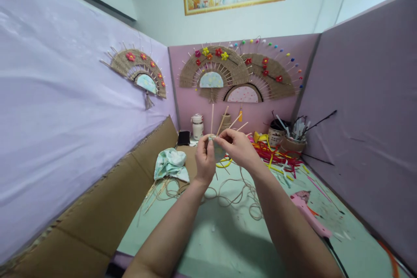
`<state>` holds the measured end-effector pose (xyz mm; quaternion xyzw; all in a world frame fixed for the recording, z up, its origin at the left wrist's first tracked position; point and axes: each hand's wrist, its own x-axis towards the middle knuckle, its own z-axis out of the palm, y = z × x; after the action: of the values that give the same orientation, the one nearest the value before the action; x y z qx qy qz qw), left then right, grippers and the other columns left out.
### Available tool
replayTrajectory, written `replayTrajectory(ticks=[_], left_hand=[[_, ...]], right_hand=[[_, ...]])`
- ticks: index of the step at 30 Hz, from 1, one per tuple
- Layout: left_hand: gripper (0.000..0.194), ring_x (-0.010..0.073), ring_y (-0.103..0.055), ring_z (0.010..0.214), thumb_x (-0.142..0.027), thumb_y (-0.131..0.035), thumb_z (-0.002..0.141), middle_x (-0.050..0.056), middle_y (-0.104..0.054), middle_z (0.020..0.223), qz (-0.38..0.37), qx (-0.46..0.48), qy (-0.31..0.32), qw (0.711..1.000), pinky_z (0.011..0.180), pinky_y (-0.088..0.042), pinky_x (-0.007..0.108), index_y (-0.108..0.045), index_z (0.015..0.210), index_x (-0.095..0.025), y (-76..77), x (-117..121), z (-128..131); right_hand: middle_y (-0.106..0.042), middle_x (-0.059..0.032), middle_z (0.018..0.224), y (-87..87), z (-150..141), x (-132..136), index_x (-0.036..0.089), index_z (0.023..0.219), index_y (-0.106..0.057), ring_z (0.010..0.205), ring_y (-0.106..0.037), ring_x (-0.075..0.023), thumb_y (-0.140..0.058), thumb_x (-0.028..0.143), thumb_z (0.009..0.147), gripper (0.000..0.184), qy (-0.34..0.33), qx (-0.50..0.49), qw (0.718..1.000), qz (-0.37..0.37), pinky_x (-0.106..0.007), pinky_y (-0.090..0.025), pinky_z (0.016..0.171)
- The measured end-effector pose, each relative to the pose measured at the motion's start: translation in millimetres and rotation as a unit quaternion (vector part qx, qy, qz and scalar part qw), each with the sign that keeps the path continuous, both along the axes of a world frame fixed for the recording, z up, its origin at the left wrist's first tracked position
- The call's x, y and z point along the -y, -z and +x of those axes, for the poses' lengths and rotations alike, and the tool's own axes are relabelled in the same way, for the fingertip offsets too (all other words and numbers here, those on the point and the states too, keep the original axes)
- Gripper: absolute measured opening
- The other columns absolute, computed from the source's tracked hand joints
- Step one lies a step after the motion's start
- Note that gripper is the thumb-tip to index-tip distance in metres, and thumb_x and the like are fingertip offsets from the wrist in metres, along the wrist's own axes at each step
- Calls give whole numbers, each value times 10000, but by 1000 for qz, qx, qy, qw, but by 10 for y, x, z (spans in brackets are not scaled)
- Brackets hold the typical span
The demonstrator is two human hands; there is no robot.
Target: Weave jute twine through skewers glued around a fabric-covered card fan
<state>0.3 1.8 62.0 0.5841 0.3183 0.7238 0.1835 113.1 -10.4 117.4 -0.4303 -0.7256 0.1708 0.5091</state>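
Above the table, my left hand (205, 163) grips a small light-blue fan base (220, 152) between thumb and fingers. Thin wooden sticks (212, 120) fan upward and to the right from it. My right hand (240, 147) is closed in a pinch at the upper edge of the base, touching it beside my left fingertips. Brown twine (233, 200) lies in loose loops on the table below, and a strand rises toward my right hand. The exact spot where the fingers pinch the twine is mostly hidden.
A pink glue gun (311, 217) lies at the right with its cord. Red pipe cleaners (273, 156) and stick-filled pots (293, 144) stand behind it. At the left are a crumpled cloth (171, 164), a phone (184, 138), a white bottle (197, 127) and a cardboard wall (97, 208). Decorated fans (215, 63) hang behind.
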Motion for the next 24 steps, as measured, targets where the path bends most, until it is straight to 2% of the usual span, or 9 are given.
replayTrajectory(ticks=[5,9,13,19,24], left_hand=[[255,164,-600,923,-386,-471,887,60,-653,962,8,6,11,1000,826,-459,279,-593,983,-183,-54,-58,56],[245,156,-603,886,-379,-475,887,56,-653,933,9,5,10,1000,812,-463,276,-598,956,-179,34,-79,90],[256,156,-599,868,-385,-465,890,62,-648,920,14,2,-3,1000,800,-468,281,-592,961,-174,119,-76,92],[263,155,-602,838,-388,-461,891,63,-649,904,3,-6,-12,1000,767,-476,277,-592,959,-170,172,-48,48],[264,149,-606,813,-386,-462,891,58,-650,883,-14,-6,-8,1000,741,-476,264,-589,970,-169,217,-35,9]], right_hand=[[-570,10,600,-14,27,20,174,686,-580,558,-492,-121,-561,362,795,218,17,-23,999,17,-230,-359,517],[-570,15,592,30,38,58,175,671,-579,551,-487,-116,-571,334,788,198,34,-15,999,7,-232,-358,522],[-594,12,625,54,73,83,179,702,-586,565,-503,-116,-580,317,784,160,17,-6,1000,-2,-231,-369,529],[-625,6,667,71,153,98,182,767,-606,599,-548,-122,-563,245,782,78,-25,17,999,-10,-236,-408,566],[-625,9,652,115,175,47,184,737,-604,570,-533,-117,-555,229,783,81,-12,39,999,4,-235,-390,546]])
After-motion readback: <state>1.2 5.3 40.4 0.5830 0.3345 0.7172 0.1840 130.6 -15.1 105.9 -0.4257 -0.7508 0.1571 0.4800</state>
